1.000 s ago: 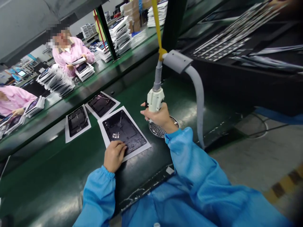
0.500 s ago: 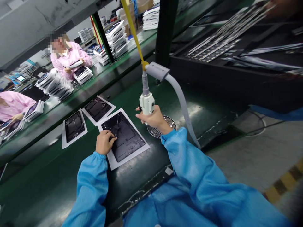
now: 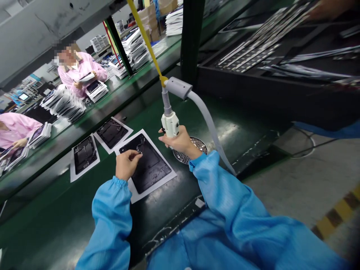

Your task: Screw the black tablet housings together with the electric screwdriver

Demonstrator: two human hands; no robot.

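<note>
Panel (image 3: 154,165), long axis slanting away leftward, lies partly under my nearer left hand (image 3: 126,165), its fingertips pinched, on what I cannot tell; beyond the panel's right edge, my right hand (image 3: 182,142) clasps a white tool (image 3: 170,124).

We wear bright blue work garment (image 3: 213,240), cloth smooth, faintly glossy. Our left sleeve (image 3: 111,213) long, loose, creased, ending in gathered, ruffled left cuff (image 3: 122,182). Our right sleeve (image 3: 239,200) same blue, roomy, deeply folded; right cuff (image 3: 197,161) bunched at wrist. Thin seam (image 3: 184,249) runs down front; small pale spot (image 3: 188,268), perhaps button, partly cut off. Our hands (image 3: 126,165) bare.
</note>
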